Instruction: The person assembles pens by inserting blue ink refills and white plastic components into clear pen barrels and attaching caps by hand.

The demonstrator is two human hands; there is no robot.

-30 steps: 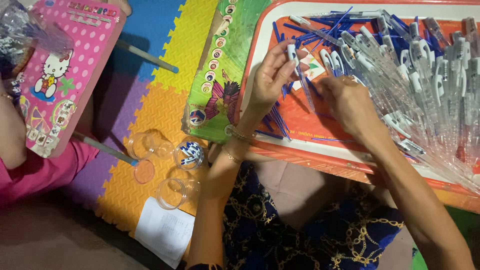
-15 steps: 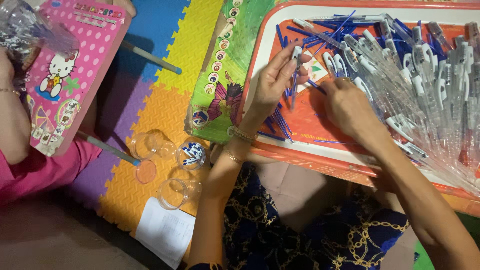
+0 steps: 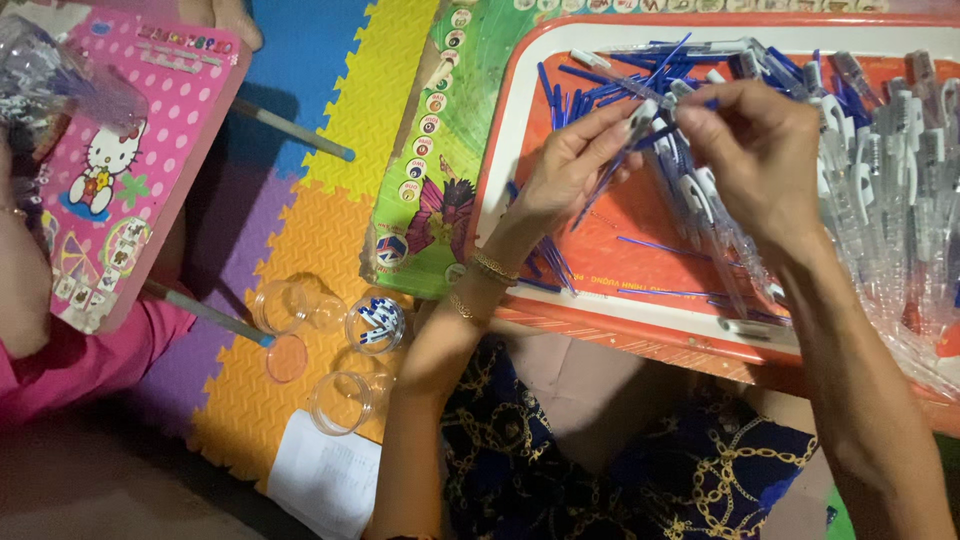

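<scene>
Both hands work above an orange tray (image 3: 520, 130) that rests across the person's lap, so parts lie within a short reach.

The left hand (image 3: 575, 165) is closed in a pinch on a clear pen barrel (image 3: 640, 118), thumb below and fingers above, holding it slanted with its open end toward the other hand. That angle seems chosen so a part can be fed straight in. The right hand (image 3: 760, 150) is pinched shut too, its fingertips meeting the barrel's upper end; something thin and blue sits there, likely a refill, though I cannot tell whether it is already inside the barrel.

The supplies are sorted by side. Loose blue refills (image 3: 600, 85) lie spread on the tray floor beyond and beneath the left hand, flat and roughly parallel, easy to pick singly. To the right of the right hand a thick heap of clear pens with white clips (image 3: 890, 170) fans out over the tray's edge, apparently kept apart from the loose parts.

Below the left wrist, on the coloured foam floor mat (image 3: 330, 215), stand small clear round cups (image 3: 340, 400); one (image 3: 376, 322) holds small blue-and-white pieces, kept from rolling off. A white paper sheet (image 3: 320, 480) lies beside them. Further left, another person's pink sleeve (image 3: 90, 365) rests beside a pink board (image 3: 130, 150).
</scene>
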